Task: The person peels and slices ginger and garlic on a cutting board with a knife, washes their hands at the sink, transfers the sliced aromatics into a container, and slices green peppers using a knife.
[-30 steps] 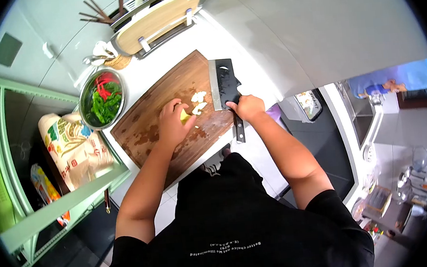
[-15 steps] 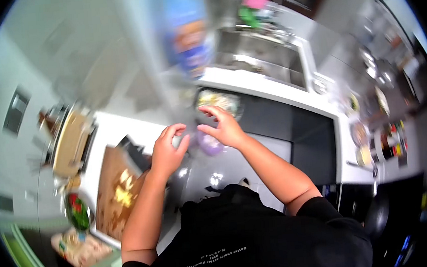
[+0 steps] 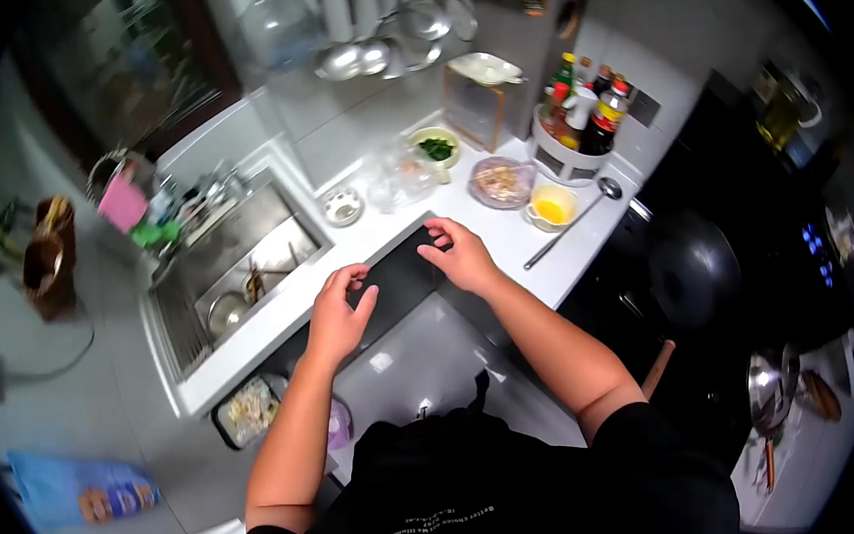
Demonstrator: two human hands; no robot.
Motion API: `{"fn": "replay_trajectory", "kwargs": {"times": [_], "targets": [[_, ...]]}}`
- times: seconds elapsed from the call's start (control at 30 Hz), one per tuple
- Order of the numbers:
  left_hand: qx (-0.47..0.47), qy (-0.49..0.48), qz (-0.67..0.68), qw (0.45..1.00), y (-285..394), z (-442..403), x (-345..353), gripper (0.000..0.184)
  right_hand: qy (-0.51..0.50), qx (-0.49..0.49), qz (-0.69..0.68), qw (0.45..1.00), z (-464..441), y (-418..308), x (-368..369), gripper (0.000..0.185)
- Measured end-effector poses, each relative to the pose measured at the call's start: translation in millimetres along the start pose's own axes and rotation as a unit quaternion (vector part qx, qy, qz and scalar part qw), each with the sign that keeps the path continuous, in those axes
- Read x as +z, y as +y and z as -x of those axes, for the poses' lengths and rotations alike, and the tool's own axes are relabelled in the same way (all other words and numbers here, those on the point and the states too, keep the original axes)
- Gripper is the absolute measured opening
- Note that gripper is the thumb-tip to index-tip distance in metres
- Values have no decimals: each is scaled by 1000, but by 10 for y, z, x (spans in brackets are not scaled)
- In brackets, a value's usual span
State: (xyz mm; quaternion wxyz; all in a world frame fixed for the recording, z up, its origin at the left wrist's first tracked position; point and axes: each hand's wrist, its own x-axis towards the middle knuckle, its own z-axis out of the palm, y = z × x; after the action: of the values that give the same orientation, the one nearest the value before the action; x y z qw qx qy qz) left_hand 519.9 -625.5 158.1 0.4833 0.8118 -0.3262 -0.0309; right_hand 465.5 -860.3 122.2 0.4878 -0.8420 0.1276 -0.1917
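Observation:
My left hand is raised in front of the white counter, fingers loosely curved and apart, with nothing in it. Level with the counter's front edge, my right hand is also empty, its thumb and fingers spread. Beyond the right hand stand a cup of yellow liquid, a bowl of pale food under clear wrap and a bowl of chopped greens. A long-handled ladle lies on the counter beside the cup. Neither hand visibly touches anything.
A steel sink with a metal bowl is on the left. To the right, a wok sits on the black stove. Sauce bottles stand in a white holder at the back. A bin is below left.
My view has swung right, from the cutting board side toward the sink, counter and stove. Both hands keep nearly the same empty pose before my body.

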Motion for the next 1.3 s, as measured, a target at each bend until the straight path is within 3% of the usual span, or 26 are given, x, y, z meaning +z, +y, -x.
{"fn": "replay_trajectory", "kwargs": {"times": [0.2,0.43,0.57,0.7,0.83,0.87,0.97,1.17,1.2,1.3], "targets": [[17,-110,72,991,-20,-1139,794,37,90,77,13,993,-268,472,-715,48],[-12,-164,128,978,-314,-2572,1459,48,131,66,34,989,-1248,1062,-1054,49],[-74,-190,201,958,-672,-3515,1884,49,153,151,-56,975,-2059,1566,-1004,48],[-111,-201,261,937,-1005,-4153,2281,51,184,226,14,957,-2760,1907,-1075,43],[-207,-240,269,909,-1136,-4448,2421,49,150,441,-138,874,-3257,2177,-1137,50],[-233,-246,269,902,-1164,-4479,2453,49,151,443,-140,872,-3312,2287,-1090,59],[-289,-249,282,880,-1224,-4558,2514,49,181,486,-187,835,-3481,2314,-1023,52],[-370,-217,361,828,-1413,-4631,2641,58,221,375,-298,850,-3541,2245,-740,31],[-394,-196,381,813,-1408,-4639,2648,59,182,329,-314,872,-3470,2244,-663,26],[-438,-127,456,764,-1335,-4593,2587,58,54,308,-349,883,-3196,1906,-459,30]]}}
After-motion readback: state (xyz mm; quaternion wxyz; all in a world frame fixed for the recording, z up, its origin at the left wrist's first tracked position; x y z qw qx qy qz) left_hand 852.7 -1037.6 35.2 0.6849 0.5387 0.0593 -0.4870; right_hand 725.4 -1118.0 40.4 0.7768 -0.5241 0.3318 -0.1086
